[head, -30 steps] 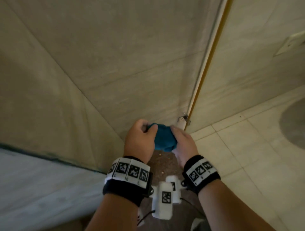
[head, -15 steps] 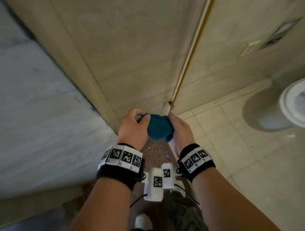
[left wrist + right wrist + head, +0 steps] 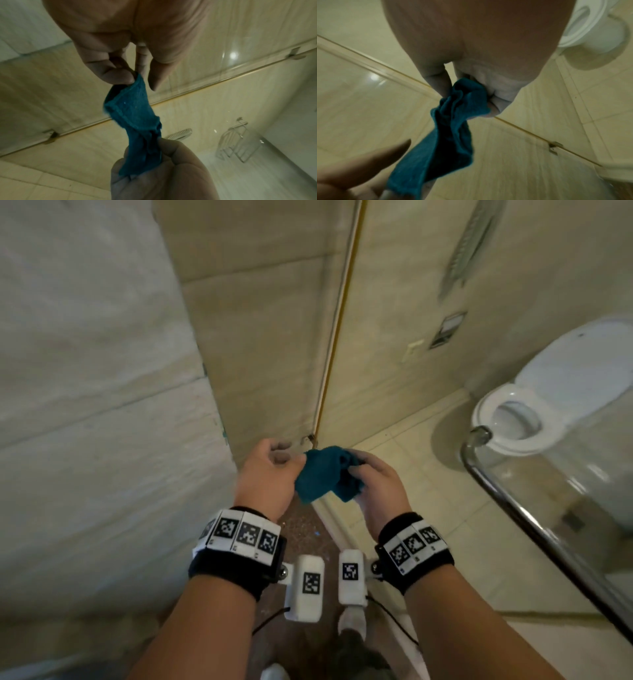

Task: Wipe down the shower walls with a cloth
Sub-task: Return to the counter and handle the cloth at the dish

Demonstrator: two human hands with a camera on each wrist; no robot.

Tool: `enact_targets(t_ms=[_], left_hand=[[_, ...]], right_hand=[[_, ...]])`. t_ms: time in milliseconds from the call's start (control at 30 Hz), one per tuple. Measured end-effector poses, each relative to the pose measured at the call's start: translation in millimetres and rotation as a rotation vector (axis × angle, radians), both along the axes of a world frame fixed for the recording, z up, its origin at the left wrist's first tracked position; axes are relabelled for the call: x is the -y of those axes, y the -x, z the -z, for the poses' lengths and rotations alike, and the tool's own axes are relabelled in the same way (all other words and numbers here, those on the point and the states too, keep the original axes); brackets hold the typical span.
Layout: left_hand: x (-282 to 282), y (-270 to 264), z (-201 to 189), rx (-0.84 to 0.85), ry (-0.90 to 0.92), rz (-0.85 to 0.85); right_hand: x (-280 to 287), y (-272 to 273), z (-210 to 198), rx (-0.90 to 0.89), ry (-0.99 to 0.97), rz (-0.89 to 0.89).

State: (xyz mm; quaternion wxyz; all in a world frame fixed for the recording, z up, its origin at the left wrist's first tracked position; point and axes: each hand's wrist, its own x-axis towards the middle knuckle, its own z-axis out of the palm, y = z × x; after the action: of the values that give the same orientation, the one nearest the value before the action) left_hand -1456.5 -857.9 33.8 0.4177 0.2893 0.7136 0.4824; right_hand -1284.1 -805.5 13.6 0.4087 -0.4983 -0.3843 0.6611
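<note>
A teal cloth [image 3: 325,475] hangs stretched between both hands in front of the beige tiled shower wall [image 3: 260,337]. My left hand [image 3: 270,470] pinches one end of the cloth [image 3: 132,108] between thumb and fingertips. My right hand [image 3: 373,481] grips the other, bunched end of the cloth [image 3: 464,102] in curled fingers. In the left wrist view the right hand [image 3: 154,169] shows at the bottom, holding the cloth's lower end. A pale grey wall panel [image 3: 85,405] fills the left side.
A glass shower panel with a gold-edged frame [image 3: 337,330] runs up the middle. A white toilet [image 3: 534,402] stands at the right, with a chrome door handle [image 3: 507,508] and glass door in front of it. A chrome wire rack [image 3: 238,143] hangs on the wall.
The hands have drawn apart, pulling the bunched cloth out into a strip. The head view has swung right, bringing the toilet and glass door handle into sight.
</note>
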Motion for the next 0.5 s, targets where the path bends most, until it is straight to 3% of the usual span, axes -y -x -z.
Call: enact_targets(t_ms=[133, 367, 500], left_hand=[[6.2, -32.5, -49.8, 0.005, -0.028, 0.176], [8.9, -90.4, -104.0, -0.038, 0.039, 0.461], [13.1, -120.7, -118.8, -0.241, 0.073, 0.487]], right_hand=[[6.0, -27.9, -43.7, 0.084, -0.081, 0.013], [13.4, -89.1, -93.6, 0.053, -0.119, 0.033], [20.1, -127.1, -105.9, 0.058, -0.095, 0.092]])
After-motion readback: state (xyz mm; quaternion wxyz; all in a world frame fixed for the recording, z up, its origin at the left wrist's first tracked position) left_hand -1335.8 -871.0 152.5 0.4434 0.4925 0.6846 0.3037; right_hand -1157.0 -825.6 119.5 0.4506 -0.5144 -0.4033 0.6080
